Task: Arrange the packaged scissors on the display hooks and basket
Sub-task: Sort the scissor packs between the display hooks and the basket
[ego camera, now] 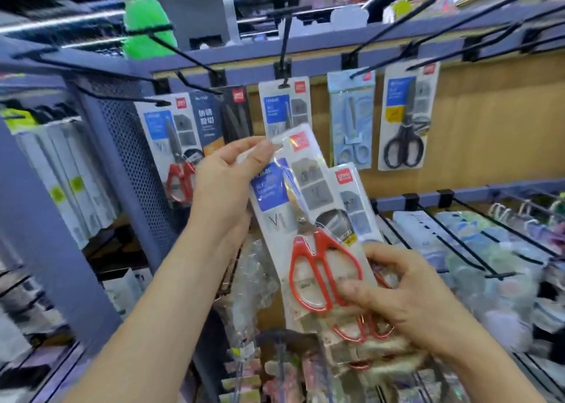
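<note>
Stock unhung in hand, so task judged partway. Right hand [406, 292], lower right, fingers curled round the foot of a stack [351, 198] of scissor packs, thumb on the front pack [305, 219]. Left hand [226, 176], centre, pinches that pack's top edge. Beyond, upper frame, hooks [286, 42] carry five hung packs [350, 118]. Basket not made out.
</note>
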`<state>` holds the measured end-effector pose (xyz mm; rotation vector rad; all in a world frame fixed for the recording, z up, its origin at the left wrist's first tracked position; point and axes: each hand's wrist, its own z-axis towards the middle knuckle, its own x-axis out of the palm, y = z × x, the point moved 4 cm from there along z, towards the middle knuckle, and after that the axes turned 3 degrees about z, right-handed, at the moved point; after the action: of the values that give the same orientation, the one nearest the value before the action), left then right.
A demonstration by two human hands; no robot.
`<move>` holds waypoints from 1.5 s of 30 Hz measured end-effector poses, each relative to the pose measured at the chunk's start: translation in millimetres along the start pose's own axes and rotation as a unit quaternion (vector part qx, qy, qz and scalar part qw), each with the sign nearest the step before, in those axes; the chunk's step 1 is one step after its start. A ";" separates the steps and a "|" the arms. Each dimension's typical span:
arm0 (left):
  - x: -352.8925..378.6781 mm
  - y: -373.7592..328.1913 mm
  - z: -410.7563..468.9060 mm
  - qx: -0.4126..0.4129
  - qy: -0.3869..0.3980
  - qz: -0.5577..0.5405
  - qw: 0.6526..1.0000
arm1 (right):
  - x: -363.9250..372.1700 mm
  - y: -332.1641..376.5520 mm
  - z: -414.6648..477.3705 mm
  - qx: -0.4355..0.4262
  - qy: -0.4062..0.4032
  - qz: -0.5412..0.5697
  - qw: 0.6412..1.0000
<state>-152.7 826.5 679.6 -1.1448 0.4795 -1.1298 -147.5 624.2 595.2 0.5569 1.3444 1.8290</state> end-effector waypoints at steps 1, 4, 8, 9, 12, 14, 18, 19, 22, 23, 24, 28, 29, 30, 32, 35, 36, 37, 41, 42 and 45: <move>3.9 -3.9 5.7 -0.021 0.015 -0.024 0.999 | -0.9 1.4 4.6 -0.003 -0.007 -0.008 1.000; 12.5 -18.4 16.0 -0.027 0.037 -0.042 0.998 | -1.5 3.7 18.6 -0.013 -0.024 -0.042 0.999; 23.6 -49.4 22.7 0.117 0.001 0.025 0.993 | 3.4 9.8 34.5 -0.041 -0.051 -0.030 0.997; 26.2 -57.5 24.6 0.156 -0.010 0.047 0.987 | 5.1 12.2 37.6 -0.050 -0.053 -0.024 0.997; 31.7 -70.3 33.6 0.218 -0.035 0.091 0.971 | 8.8 19.9 44.3 -0.061 -0.058 0.007 0.996; 35.5 -71.7 39.4 0.204 -0.029 0.113 0.972 | 8.8 20.4 46.2 -0.058 -0.065 0.034 0.996; 39.3 -63.1 51.3 0.103 0.007 0.111 0.988 | 9.2 18.9 46.4 -0.039 -0.069 0.054 0.995; 38.5 -59.8 55.1 0.079 0.004 0.105 0.991 | 9.4 18.0 47.7 -0.030 -0.067 0.053 0.996; 32.2 -47.6 57.4 0.042 0.012 0.129 0.991 | 8.0 13.3 56.1 -0.002 -0.078 0.058 0.995; 28.0 -39.6 52.4 0.044 0.029 0.140 0.989 | 6.2 11.5 60.5 0.000 -0.089 0.059 0.994; 23.2 -29.7 42.6 0.052 0.049 0.154 0.985 | 4.6 11.3 64.9 0.000 -0.099 0.058 0.993; 2.6 4.0 17.5 0.098 0.029 0.224 0.969 | -5.4 6.7 80.5 -0.008 -0.126 0.025 0.992; -0.7 8.5 22.8 0.105 -0.005 0.247 0.963 | -10.8 2.6 82.0 -0.009 -0.149 0.008 0.989; -1.7 11.8 30.9 0.110 -0.034 0.273 0.955 | -17.7 -2.2 81.7 -0.006 -0.180 -0.002 0.984; 2.2 15.2 47.4 0.114 -0.057 0.316 0.940 | -32.6 -11.3 76.1 0.006 -0.233 -0.021 0.972; 6.2 29.0 75.2 0.100 -0.055 0.362 0.925 | -51.6 -15.9 63.8 0.014 -0.264 -0.046 0.963; 6.2 34.7 85.5 0.096 -0.055 0.375 0.920 | -56.3 -15.7 60.2 0.012 -0.266 -0.038 0.963; 6.4 39.5 94.2 0.092 -0.056 0.387 0.916 | -59.9 -15.5 57.1 0.009 -0.264 -0.021 0.964; 7.0 57.8 105.8 0.093 -0.039 0.405 0.909 | -62.4 -15.1 47.1 -0.010 -0.243 0.055 0.968; 7.0 61.5 104.8 0.103 -0.032 0.418 0.902 | -62.0 -16.3 45.8 -0.003 -0.238 0.067 0.969; 3.9 61.9 95.9 0.116 -0.048 0.454 0.882 | -60.1 -22.0 44.1 0.017 -0.210 0.108 0.972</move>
<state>-47.0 866.7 663.1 -0.6192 0.6818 -0.2903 -72.1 605.4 595.6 1.0780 1.0606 1.7299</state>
